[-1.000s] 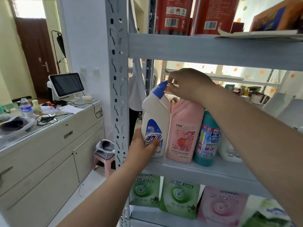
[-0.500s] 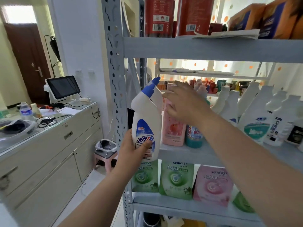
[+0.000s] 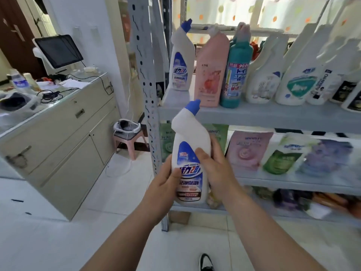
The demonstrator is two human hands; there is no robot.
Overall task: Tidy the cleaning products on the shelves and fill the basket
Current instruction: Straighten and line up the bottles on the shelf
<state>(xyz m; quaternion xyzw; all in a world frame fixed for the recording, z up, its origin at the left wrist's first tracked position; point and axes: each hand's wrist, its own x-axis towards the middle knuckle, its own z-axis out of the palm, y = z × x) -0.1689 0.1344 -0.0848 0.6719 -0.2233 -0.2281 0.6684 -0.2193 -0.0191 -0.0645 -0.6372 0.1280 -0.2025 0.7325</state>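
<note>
A white toilet-cleaner bottle (image 3: 188,163) is being gripped upright by curled fingers of left hand (image 3: 163,187) and right hand (image 3: 216,171), before the shelf (image 3: 273,116).

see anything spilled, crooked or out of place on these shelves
No spill or damage shows. The refill pouches on the lower shelf slump unevenly, though blurred. A blue-capped bottle is off the shelf, gripped by the left hand and right hand.

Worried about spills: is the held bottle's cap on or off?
On: the blue cap covers the angled neck of the held bottle.
</note>
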